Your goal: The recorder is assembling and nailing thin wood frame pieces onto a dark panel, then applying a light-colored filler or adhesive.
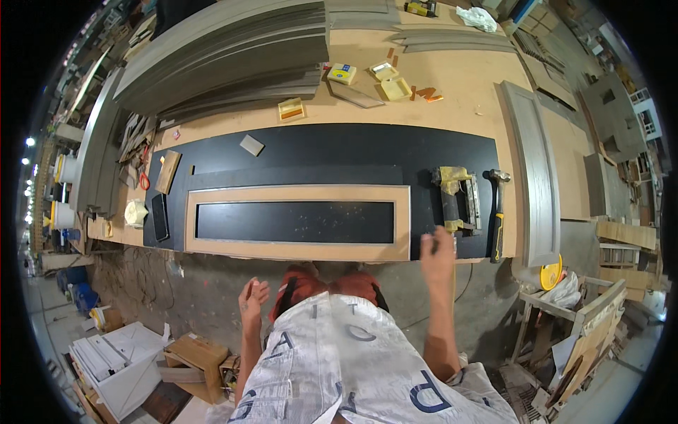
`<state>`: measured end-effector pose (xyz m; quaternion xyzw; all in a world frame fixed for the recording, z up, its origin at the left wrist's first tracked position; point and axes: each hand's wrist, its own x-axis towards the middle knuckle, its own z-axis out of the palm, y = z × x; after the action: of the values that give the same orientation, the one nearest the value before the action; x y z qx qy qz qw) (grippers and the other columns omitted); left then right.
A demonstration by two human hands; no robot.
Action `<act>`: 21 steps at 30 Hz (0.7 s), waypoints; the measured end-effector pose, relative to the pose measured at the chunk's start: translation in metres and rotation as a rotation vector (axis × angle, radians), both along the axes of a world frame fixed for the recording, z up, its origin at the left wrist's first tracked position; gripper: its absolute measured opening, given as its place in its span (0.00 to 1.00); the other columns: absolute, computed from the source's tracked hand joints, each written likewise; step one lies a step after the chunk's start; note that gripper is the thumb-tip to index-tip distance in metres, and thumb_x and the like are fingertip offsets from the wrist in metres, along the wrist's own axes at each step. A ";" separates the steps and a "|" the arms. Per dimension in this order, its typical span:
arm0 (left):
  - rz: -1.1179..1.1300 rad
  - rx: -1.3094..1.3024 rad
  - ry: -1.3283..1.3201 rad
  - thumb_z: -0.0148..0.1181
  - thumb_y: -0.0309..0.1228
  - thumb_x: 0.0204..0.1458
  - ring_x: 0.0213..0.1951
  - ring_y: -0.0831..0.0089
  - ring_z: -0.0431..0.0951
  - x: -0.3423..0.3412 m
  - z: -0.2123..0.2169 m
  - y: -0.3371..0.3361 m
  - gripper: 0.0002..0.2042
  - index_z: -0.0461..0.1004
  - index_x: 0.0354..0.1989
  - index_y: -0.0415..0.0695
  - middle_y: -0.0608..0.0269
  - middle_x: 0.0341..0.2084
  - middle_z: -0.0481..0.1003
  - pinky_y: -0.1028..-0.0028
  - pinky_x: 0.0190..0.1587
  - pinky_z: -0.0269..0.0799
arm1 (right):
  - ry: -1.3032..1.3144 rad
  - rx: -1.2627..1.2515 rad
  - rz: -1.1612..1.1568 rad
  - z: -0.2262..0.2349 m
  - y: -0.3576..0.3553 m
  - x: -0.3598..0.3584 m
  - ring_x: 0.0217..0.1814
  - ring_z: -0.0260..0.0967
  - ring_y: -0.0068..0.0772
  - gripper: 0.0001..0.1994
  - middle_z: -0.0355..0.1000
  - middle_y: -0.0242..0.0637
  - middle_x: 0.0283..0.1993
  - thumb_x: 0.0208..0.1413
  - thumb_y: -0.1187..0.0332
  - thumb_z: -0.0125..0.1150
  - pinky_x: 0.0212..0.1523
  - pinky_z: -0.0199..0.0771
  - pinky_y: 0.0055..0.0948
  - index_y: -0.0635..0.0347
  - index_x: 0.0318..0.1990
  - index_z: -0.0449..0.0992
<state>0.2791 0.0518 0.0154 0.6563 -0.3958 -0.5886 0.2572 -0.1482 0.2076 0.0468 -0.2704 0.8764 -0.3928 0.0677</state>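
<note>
In the head view, the right hand (438, 256) reaches up to the near edge of the workbench (459, 92), just below a yellow-and-grey nail gun (455, 201) that lies on the black board (318, 152). A small dark thing sits at the fingertips; whether the hand grips it or merely touches it cannot be told, since the back of the hand hides the fingers. The hand lies just short of the nail gun's handle, not on it as far as one can see.

The left hand (252, 295) hangs below the bench edge, over the floor, fingers loosely curled and half open, holding nothing that shows.

A rectangular wooden frame (296, 251) with a dark centre panel lies flat on the black board, its near rail along the bench edge, between the two hands. A hammer (498, 212) with a black and yellow grip lies just right of the nail gun, head away from the person.

Further back, stacked grey mouldings (233, 56) and small yellow boxes (342, 73) rest on the bench. A grey panelled door (533, 177) lies at the right end. A dark flat phone-like thing (160, 217) lies at the left of the board; it is too small to identify. The rim of the picture bends and darkens, so the shop beyond is hard to read. The person's torso hides the floor directly beneath.
</note>
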 end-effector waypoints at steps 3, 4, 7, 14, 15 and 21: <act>-0.069 0.011 0.020 0.56 0.45 0.61 0.40 0.70 0.79 0.005 -0.010 -0.015 0.24 0.69 0.56 0.36 0.53 0.42 0.78 0.73 0.43 0.75 | 0.007 0.150 0.043 -0.014 -0.030 0.047 0.52 0.65 0.58 0.25 0.67 0.57 0.49 0.56 0.65 0.61 0.54 0.65 0.48 0.70 0.58 0.64; -0.072 0.011 0.032 0.56 0.45 0.61 0.40 0.70 0.79 0.007 -0.012 -0.024 0.24 0.69 0.56 0.36 0.53 0.42 0.78 0.73 0.43 0.75 | 0.013 0.272 0.010 -0.010 -0.040 0.057 0.53 0.63 0.60 0.28 0.67 0.59 0.49 0.55 0.64 0.62 0.55 0.64 0.50 0.70 0.60 0.62; -0.083 0.007 0.064 0.56 0.45 0.61 0.40 0.69 0.79 0.016 -0.009 -0.052 0.24 0.69 0.56 0.36 0.53 0.43 0.78 0.73 0.42 0.75 | 0.042 0.276 -0.064 -0.017 -0.060 0.065 0.55 0.61 0.64 0.33 0.66 0.61 0.50 0.52 0.62 0.65 0.57 0.61 0.54 0.71 0.61 0.60; -0.276 0.044 0.292 0.57 0.38 0.59 0.41 0.68 0.80 0.048 0.004 -0.119 0.16 0.75 0.46 0.37 0.53 0.40 0.80 0.73 0.46 0.74 | 0.124 0.458 -0.158 -0.041 -0.055 0.063 0.54 0.62 0.64 0.36 0.65 0.61 0.51 0.49 0.57 0.68 0.55 0.63 0.55 0.68 0.61 0.62; -0.265 0.082 0.306 0.55 0.36 0.60 0.41 0.68 0.80 0.051 0.011 -0.127 0.14 0.76 0.44 0.37 0.54 0.38 0.80 0.73 0.45 0.74 | 0.142 0.445 -0.172 -0.043 -0.052 0.060 0.54 0.62 0.64 0.36 0.65 0.61 0.51 0.49 0.56 0.68 0.55 0.63 0.55 0.67 0.61 0.63; -0.420 0.024 0.175 0.55 0.42 0.61 0.33 0.72 0.79 0.088 0.042 -0.185 0.19 0.76 0.41 0.34 0.57 0.29 0.80 0.75 0.39 0.74 | 0.173 0.543 -0.286 -0.034 -0.086 0.067 0.58 0.62 0.64 0.33 0.64 0.59 0.56 0.52 0.58 0.65 0.57 0.65 0.52 0.66 0.62 0.63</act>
<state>0.3675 -0.1334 0.0577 0.5090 -0.4928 -0.6885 0.1547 -0.0814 0.1220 0.0131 -0.1488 0.9808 -0.1258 0.0069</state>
